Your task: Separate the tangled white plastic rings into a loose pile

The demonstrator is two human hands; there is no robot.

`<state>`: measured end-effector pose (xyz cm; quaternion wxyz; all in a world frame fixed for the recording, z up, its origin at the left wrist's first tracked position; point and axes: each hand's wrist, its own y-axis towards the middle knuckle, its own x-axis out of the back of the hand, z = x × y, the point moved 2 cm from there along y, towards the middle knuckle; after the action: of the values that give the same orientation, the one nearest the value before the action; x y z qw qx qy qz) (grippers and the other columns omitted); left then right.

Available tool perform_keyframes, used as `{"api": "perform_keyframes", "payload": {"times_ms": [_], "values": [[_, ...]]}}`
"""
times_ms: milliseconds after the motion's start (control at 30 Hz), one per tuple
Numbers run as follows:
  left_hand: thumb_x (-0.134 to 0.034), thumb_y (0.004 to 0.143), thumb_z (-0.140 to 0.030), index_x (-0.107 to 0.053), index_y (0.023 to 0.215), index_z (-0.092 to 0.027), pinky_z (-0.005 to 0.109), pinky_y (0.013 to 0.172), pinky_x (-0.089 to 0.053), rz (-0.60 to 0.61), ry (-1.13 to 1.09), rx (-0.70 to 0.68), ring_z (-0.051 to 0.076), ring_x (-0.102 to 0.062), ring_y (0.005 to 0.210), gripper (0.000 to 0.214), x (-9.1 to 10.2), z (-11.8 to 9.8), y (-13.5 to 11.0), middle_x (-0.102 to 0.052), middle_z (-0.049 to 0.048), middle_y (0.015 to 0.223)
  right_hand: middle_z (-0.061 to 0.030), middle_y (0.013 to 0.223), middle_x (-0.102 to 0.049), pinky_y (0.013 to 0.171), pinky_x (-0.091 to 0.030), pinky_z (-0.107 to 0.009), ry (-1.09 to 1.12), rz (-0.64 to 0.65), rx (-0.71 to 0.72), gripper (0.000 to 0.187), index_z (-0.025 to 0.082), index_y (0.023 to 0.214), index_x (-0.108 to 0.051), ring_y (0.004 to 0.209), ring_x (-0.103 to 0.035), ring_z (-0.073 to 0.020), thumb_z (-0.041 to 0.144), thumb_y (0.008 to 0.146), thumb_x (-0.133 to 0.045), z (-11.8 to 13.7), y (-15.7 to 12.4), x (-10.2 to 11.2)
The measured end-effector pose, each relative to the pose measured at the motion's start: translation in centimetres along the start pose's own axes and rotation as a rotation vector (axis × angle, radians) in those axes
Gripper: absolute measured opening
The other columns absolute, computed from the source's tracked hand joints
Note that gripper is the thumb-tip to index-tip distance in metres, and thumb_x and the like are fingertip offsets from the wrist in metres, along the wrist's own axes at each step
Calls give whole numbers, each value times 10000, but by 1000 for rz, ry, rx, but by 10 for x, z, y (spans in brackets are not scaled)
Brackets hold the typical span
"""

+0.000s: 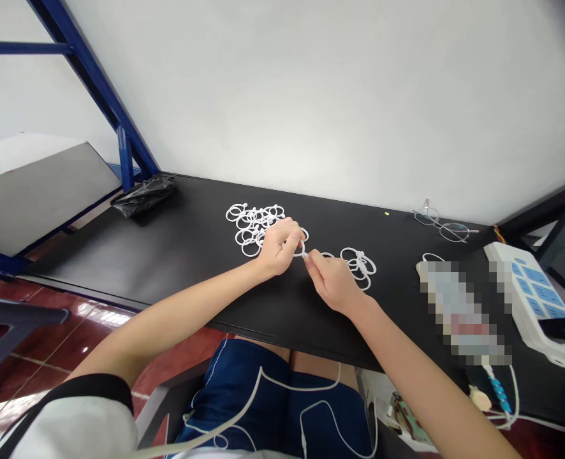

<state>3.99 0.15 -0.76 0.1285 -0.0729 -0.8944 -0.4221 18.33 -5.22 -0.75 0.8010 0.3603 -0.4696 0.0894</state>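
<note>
Between my two hands is a white ring with a small knob (305, 254), its kind not clear. My left hand (281, 247) is closed on its left part, and the fingertips of my right hand (333, 277) pinch it at the knob. A pile of similar white rings (249, 220) lies on the black table just left of and behind my left hand. A smaller group of white rings (359, 262) rests beyond my right hand, partly hidden by it.
Eyeglasses (440, 223) lie near the wall at the back right. A blurred phone-like object (459, 312) with a cable and a white power strip (534, 293) are at the right. A black plastic bag (143, 194) sits at the back left. White cable (234, 417) crosses my lap.
</note>
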Motion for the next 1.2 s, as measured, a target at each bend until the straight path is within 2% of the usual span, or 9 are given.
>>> {"api": "perform_keyframes", "payload": {"times_ms": [200, 433, 967, 1100, 1200], "values": [[-201, 979, -539, -510, 598, -205, 375, 679, -440, 21, 36, 58, 171, -488, 597, 593, 0, 1, 0, -576, 49, 581, 23, 502, -474, 500, -256, -261, 13, 53, -46, 298, 217, 781, -448, 425, -411, -131, 281, 1012, -271, -1, -1, -2], [-244, 993, -467, -513, 606, -198, 360, 665, -426, 5, -7, 10, 164, -478, 588, 542, 0, -1, 0, -573, 42, 577, 29, 493, -459, 497, -249, -262, 21, 33, -33, 285, 219, 766, -432, 414, -403, -132, 267, 1006, -287, -1, -1, -3], [-205, 979, -497, -511, 603, -206, 377, 702, -439, 23, 50, 62, 167, -495, 582, 565, 0, 2, 0, -579, 39, 565, 31, 494, -453, 489, -252, -255, 11, 43, -45, 293, 217, 779, -434, 416, -402, -123, 286, 1012, -271, -2, -2, -4], [-189, 977, -496, -513, 603, -200, 374, 720, -439, 55, 85, 89, 168, -508, 601, 576, 0, 2, 3, -589, 42, 585, 28, 512, -468, 489, -256, -253, 47, 63, -95, 286, 216, 799, -447, 421, -415, -125, 296, 1009, -271, -4, -1, -3], [-249, 983, -460, -536, 632, -188, 350, 722, -425, 122, 127, 133, 160, -516, 632, 528, 0, 1, 7, -599, 33, 628, 27, 533, -483, 494, -266, -255, 72, 53, -185, 278, 220, 788, -442, 422, -427, -126, 306, 1006, -292, -9, 0, 1]]}}
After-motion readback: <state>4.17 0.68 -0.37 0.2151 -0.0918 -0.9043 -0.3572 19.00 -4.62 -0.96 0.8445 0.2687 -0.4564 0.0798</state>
